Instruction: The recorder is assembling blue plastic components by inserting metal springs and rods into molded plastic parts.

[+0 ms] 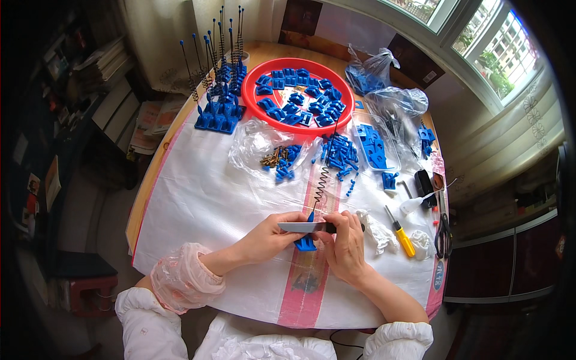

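At the front middle of the table, my left hand (271, 237) is closed on a blue plastic piece (305, 244) with a flared foot. A black coiled spring wire (322, 186) rises from its narrow top and leans away from me. My right hand (344, 247) grips the dark handle of a small knife. Its silver blade (297, 227) lies level across the blue piece and reaches the left fingertips. Whether the edge touches the plastic I cannot tell. The fingers of both hands hide part of the piece.
A red basin (247, 90) of blue parts stands at the back. Finished-looking blue stands with springs (219, 117) are at back left. Loose blue pegs (342, 157) and brass-coloured pins (276, 157) lie ahead. To the right are a yellow screwdriver (404, 241), scissors (444, 231) and a clear tray (393, 162).
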`<state>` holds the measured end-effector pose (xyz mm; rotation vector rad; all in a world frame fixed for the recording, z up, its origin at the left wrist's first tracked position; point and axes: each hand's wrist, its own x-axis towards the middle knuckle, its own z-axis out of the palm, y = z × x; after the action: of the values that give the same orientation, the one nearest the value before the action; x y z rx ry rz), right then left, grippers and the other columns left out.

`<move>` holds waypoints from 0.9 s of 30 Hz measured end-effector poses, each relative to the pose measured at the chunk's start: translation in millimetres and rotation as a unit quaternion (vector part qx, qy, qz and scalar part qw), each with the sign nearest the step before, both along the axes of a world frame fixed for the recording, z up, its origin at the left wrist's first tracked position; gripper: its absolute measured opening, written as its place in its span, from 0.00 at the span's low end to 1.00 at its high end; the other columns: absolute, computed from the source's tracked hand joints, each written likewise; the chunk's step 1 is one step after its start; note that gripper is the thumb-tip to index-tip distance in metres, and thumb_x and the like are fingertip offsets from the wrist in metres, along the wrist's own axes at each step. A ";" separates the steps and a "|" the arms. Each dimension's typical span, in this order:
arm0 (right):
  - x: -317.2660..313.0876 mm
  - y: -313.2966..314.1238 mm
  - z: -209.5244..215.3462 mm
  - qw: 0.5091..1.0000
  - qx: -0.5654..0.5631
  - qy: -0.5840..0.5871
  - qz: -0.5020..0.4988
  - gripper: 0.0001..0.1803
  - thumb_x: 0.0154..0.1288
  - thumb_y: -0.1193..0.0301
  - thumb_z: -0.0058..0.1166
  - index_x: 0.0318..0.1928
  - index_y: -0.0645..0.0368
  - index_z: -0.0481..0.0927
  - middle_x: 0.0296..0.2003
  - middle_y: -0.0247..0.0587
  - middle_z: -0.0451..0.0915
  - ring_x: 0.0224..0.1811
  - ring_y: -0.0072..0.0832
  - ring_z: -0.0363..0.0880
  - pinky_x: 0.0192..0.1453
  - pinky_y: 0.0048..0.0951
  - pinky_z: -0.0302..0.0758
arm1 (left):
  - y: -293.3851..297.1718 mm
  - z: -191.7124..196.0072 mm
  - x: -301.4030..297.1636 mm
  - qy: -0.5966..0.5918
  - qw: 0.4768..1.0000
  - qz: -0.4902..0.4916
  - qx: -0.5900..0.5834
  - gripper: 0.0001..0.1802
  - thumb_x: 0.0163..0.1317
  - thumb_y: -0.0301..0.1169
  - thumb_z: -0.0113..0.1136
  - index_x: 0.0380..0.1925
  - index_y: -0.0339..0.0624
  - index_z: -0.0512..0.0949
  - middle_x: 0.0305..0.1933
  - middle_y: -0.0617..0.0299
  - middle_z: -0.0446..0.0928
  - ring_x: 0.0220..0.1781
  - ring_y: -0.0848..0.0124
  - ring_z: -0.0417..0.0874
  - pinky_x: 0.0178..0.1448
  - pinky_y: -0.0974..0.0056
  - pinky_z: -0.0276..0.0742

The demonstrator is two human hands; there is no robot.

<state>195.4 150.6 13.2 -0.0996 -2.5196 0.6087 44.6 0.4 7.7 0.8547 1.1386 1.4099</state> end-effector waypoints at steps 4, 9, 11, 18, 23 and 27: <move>0.4 1.3 -0.5 1.000 -0.006 0.003 -0.005 0.16 0.65 0.73 0.56 0.49 0.62 0.67 0.33 0.44 0.75 0.34 0.42 0.70 0.42 0.42 0.64 | 1.3 -0.7 1.0 -0.023 1.000 0.000 0.011 0.12 0.72 0.23 0.49 0.53 0.36 0.74 0.46 0.64 0.79 0.51 0.80 0.78 0.56 0.72 0.75; 0.2 -0.8 2.6 1.000 -0.009 0.009 0.009 0.17 0.62 0.76 0.58 0.49 0.62 0.68 0.33 0.46 0.75 0.34 0.43 0.70 0.41 0.42 0.65 | 1.2 -0.8 0.6 0.005 1.000 0.013 0.011 0.11 0.71 0.24 0.51 0.51 0.36 0.76 0.44 0.66 0.79 0.49 0.81 0.77 0.54 0.73 0.74; -0.4 -3.1 4.7 1.000 -0.004 0.016 0.014 0.18 0.61 0.77 0.59 0.49 0.62 0.68 0.33 0.46 0.75 0.34 0.43 0.70 0.41 0.43 0.65 | 1.5 -1.1 -0.2 0.013 1.000 0.014 -0.003 0.09 0.70 0.25 0.54 0.48 0.36 0.78 0.44 0.68 0.78 0.48 0.82 0.76 0.53 0.73 0.72; 0.2 -1.4 -0.9 1.000 -0.014 0.003 0.007 0.18 0.59 0.78 0.59 0.49 0.62 0.68 0.33 0.46 0.74 0.33 0.43 0.69 0.40 0.43 0.64 | 1.4 -0.3 0.7 0.039 0.999 0.015 0.008 0.10 0.70 0.25 0.54 0.49 0.37 0.78 0.43 0.69 0.78 0.46 0.83 0.75 0.51 0.74 0.72; -0.3 -2.7 2.5 1.000 -0.012 -0.003 0.006 0.18 0.61 0.77 0.59 0.49 0.62 0.68 0.34 0.46 0.74 0.34 0.43 0.70 0.40 0.42 0.64 | 0.5 -0.7 0.1 0.040 0.999 0.009 0.013 0.11 0.71 0.24 0.52 0.51 0.38 0.77 0.44 0.67 0.78 0.47 0.82 0.76 0.52 0.74 0.73; 0.3 -0.9 1.5 1.000 -0.011 -0.002 0.003 0.17 0.62 0.76 0.59 0.49 0.62 0.68 0.34 0.46 0.75 0.34 0.42 0.71 0.41 0.42 0.65 | 0.4 -0.9 0.4 0.016 1.000 0.005 0.012 0.11 0.71 0.24 0.51 0.52 0.37 0.76 0.45 0.66 0.79 0.49 0.81 0.77 0.54 0.73 0.74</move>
<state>195.7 149.7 14.7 -0.1002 -2.5189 0.6389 45.0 0.8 6.8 0.8927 1.1544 1.4254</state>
